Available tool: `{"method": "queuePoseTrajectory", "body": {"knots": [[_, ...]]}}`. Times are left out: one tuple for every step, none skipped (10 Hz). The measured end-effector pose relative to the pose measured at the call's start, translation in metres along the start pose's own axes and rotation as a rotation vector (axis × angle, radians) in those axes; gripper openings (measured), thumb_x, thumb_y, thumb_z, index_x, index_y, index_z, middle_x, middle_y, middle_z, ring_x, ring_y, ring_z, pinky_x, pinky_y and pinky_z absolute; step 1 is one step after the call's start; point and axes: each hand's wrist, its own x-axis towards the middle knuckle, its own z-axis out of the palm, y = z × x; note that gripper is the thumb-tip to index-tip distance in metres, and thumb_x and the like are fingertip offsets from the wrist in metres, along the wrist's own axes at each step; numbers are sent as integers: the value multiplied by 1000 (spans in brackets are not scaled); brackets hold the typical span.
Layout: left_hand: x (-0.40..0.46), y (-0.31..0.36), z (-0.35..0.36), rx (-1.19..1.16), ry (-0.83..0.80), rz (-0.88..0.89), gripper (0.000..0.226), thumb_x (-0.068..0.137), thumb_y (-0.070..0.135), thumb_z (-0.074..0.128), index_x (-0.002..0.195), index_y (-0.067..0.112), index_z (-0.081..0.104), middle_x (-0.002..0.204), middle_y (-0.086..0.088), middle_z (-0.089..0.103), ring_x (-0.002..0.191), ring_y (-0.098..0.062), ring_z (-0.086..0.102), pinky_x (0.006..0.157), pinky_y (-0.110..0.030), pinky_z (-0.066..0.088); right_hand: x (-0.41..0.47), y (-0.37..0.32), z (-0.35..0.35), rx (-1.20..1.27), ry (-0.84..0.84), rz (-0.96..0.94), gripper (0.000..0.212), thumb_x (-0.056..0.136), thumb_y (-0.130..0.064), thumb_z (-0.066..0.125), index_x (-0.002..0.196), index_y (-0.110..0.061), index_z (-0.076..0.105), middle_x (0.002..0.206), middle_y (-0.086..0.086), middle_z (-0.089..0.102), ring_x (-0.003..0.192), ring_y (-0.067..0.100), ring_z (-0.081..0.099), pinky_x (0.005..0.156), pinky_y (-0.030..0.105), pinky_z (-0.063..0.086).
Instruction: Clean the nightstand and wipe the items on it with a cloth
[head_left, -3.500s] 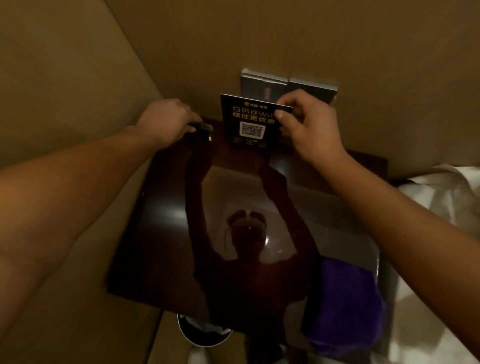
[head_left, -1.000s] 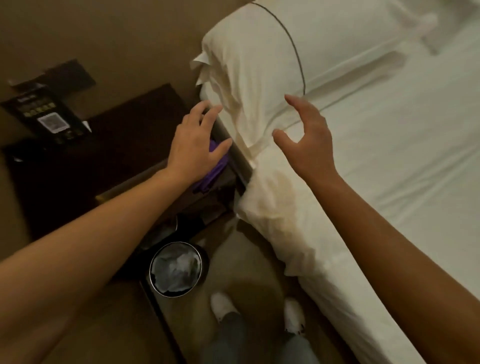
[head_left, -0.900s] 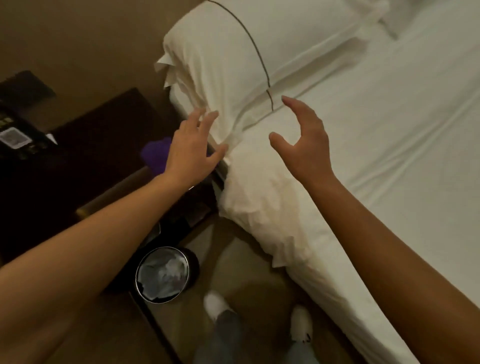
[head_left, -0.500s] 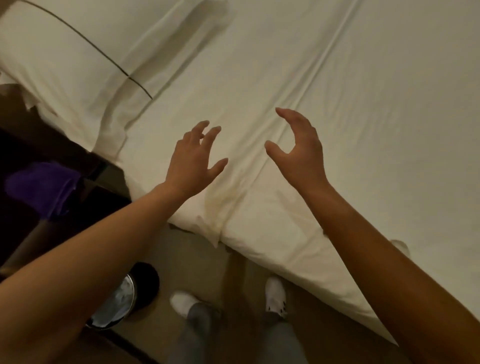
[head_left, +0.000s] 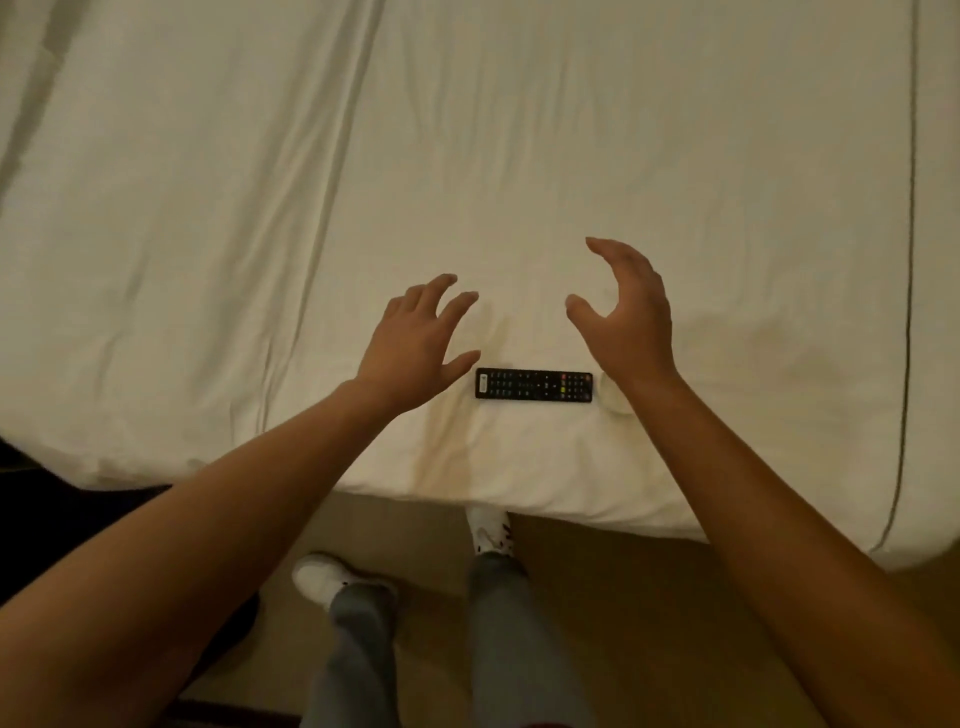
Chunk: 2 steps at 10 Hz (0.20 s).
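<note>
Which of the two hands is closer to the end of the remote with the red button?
The right hand. The remote lies sideways on the bed, and its red-button end points toward that wrist. The left hand hovers by the opposite end. Neither hand touches it.

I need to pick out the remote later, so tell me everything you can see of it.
The remote is a slim black bar, seemingly plastic, with rows of small buttons, a few coloured. It lies flat, face up, lengthwise along the white bed sheet near its edge. Nothing grips it; the left hand and right hand hover open beside it.
</note>
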Motion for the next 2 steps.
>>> {"method": "queuePoseTrajectory", "body": {"knots": [[15, 23, 20, 11, -57, 59, 69, 89, 48, 67, 147, 19, 46, 153, -12, 41, 134, -35, 43, 107, -48, 39, -6, 43, -13, -54, -11, 82, 60, 87, -23, 71, 145, -26, 53, 151, -2, 50, 139, 21, 43, 107, 27, 34], [26, 37, 46, 26, -129, 100, 67, 88, 49, 69, 145, 19, 49, 145, -9, 50, 131, -33, 45, 106, -45, 38, -12, 83, -16, -136, -46, 182, 63, 87, -25, 71, 147, -27, 51, 155, 1, 46, 142, 24, 40, 110, 33, 35]]}}
